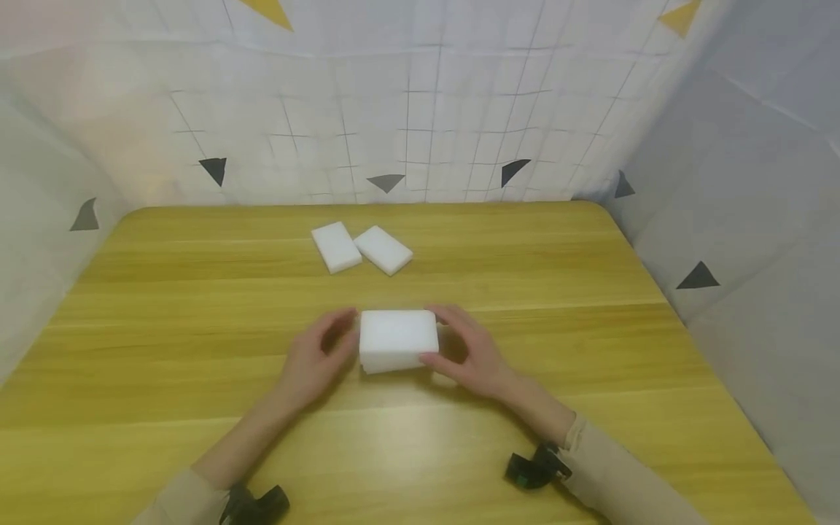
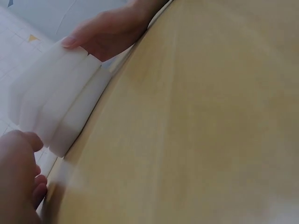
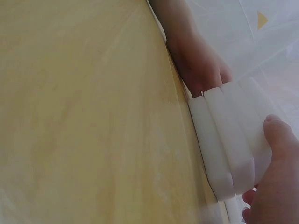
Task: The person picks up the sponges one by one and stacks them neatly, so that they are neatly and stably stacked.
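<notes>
Several white sponge blocks lie piled in a stack (image 1: 399, 332) at the middle of the table. My right hand (image 1: 477, 359) grips the right end of the stack, thumb on the near side and fingers round the back. In the right wrist view that thumb (image 3: 279, 135) presses on the upper sponges (image 3: 250, 123). At the left end my left hand (image 1: 313, 364) stands with thumb and fingers apart in a loose curve, fingertips right by the sponges. The layers (image 2: 70, 100) sit slightly out of line in the left wrist view.
Two more white sponges, one on the left (image 1: 337, 248) and one on the right (image 1: 383, 250), lie flat farther back, close together. The wooden table (image 1: 197, 292) ends at a white patterned curtain (image 1: 394, 109) behind and at both sides.
</notes>
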Demonstrator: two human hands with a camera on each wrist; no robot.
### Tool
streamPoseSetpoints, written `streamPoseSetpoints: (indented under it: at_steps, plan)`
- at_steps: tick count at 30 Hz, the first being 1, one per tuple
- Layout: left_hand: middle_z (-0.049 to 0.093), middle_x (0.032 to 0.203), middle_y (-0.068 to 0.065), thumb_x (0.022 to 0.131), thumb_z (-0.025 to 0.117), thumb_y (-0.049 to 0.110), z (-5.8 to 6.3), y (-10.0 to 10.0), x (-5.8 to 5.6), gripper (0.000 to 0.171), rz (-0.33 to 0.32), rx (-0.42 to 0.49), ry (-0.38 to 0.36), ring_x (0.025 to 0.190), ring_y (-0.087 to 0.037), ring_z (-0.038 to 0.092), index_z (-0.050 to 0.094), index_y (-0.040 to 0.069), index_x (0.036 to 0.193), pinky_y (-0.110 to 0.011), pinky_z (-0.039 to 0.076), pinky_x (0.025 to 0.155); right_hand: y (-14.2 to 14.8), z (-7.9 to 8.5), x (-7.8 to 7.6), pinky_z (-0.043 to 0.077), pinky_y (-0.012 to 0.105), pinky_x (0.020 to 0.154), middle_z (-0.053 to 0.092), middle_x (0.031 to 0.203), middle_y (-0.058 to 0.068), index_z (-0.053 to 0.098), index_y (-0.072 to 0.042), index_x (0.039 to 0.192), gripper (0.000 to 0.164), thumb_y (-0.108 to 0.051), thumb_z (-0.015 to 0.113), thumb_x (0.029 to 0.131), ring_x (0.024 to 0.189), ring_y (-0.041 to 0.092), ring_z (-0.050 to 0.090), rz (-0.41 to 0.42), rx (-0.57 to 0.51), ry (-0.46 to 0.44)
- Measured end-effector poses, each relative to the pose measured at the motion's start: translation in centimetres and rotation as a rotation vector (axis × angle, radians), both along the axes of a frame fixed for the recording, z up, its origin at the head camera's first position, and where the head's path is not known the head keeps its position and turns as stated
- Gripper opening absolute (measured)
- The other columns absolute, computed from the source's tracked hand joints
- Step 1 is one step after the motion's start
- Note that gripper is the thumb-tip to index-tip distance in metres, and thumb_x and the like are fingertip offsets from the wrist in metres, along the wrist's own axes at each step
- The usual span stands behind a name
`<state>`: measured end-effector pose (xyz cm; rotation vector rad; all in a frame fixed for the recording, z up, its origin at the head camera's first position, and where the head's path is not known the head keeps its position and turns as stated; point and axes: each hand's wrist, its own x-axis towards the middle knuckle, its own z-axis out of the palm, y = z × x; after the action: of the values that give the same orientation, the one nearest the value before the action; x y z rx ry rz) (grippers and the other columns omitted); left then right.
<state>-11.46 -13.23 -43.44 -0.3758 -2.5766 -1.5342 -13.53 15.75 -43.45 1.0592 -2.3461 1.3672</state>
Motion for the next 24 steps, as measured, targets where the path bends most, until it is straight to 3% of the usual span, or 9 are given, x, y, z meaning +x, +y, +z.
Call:
streamPoseSetpoints:
  at_steps: [4,8,14,17,22,24]
  plan:
    - [0.065,0.13,-0.011,0.096,0.069,0.025,-0.1,0.5,-1.1,0.042,0.062,-0.045,0.084,0.118,-0.031,0.062,0.059,0.01,0.134,-0.05,0.05,0.104,-0.1,0.1,0.0,0.05,0.044,0.105,0.062,0.131,0.013,0.054,-0.002,0.137,0.07,-0.004,0.084,0.074,0.119,0.027,0.059,-0.015,0.014,-0.002]
    - [0.062,0.134,-0.011,0.094,0.069,0.017,-0.1,0.9,-2.8,0.042,0.109,-0.105,0.232,0.122,-0.033,0.06,0.06,0.008,0.134,-0.05,0.049,0.105,-0.1,0.1,0.0,0.051,0.048,0.102,0.062,0.128,0.018,0.054,0.003,0.134,0.069,0.0,0.084,0.072,0.117,0.031,0.059,-0.018,0.011,0.004]
    - [0.059,0.138,-0.014,0.092,0.071,0.012,-0.2,1.6,-5.7,0.043,0.089,-0.165,0.408,0.128,-0.032,0.055,0.061,0.002,0.133,-0.046,0.044,0.111,0.0,0.2,0.1,0.049,0.041,0.105,0.061,0.132,0.011,0.054,-0.005,0.139,0.071,-0.006,0.085,0.075,0.121,0.025,0.057,-0.018,0.018,-0.021]
    - [0.059,0.137,-0.017,0.092,0.072,0.012,-0.1,1.9,-6.6,0.045,0.078,-0.182,0.377,0.129,-0.034,0.054,0.06,-0.001,0.132,-0.048,0.043,0.112,0.1,0.3,0.1,0.049,0.04,0.106,0.061,0.133,0.009,0.053,-0.008,0.141,0.071,-0.009,0.084,0.077,0.123,0.024,0.057,-0.007,0.019,-0.023]
    - [0.054,0.143,-0.016,0.095,0.069,0.022,0.1,2.1,-7.2,0.05,0.078,-0.253,0.189,0.135,-0.033,0.048,0.056,0.001,0.138,-0.047,0.038,0.116,0.1,0.3,0.1,0.049,0.041,0.106,0.061,0.133,0.008,0.052,-0.01,0.142,0.069,-0.011,0.083,0.079,0.122,0.023,0.057,0.004,0.014,-0.02]
    - [0.053,0.144,-0.016,0.096,0.069,0.024,0.1,2.2,-7.3,0.05,0.073,-0.274,0.152,0.136,-0.033,0.047,0.055,0.001,0.138,-0.047,0.037,0.117,0.1,0.2,0.0,0.049,0.04,0.105,0.061,0.133,0.007,0.052,-0.01,0.142,0.069,-0.011,0.082,0.08,0.122,0.023,0.057,0.003,0.014,-0.019]
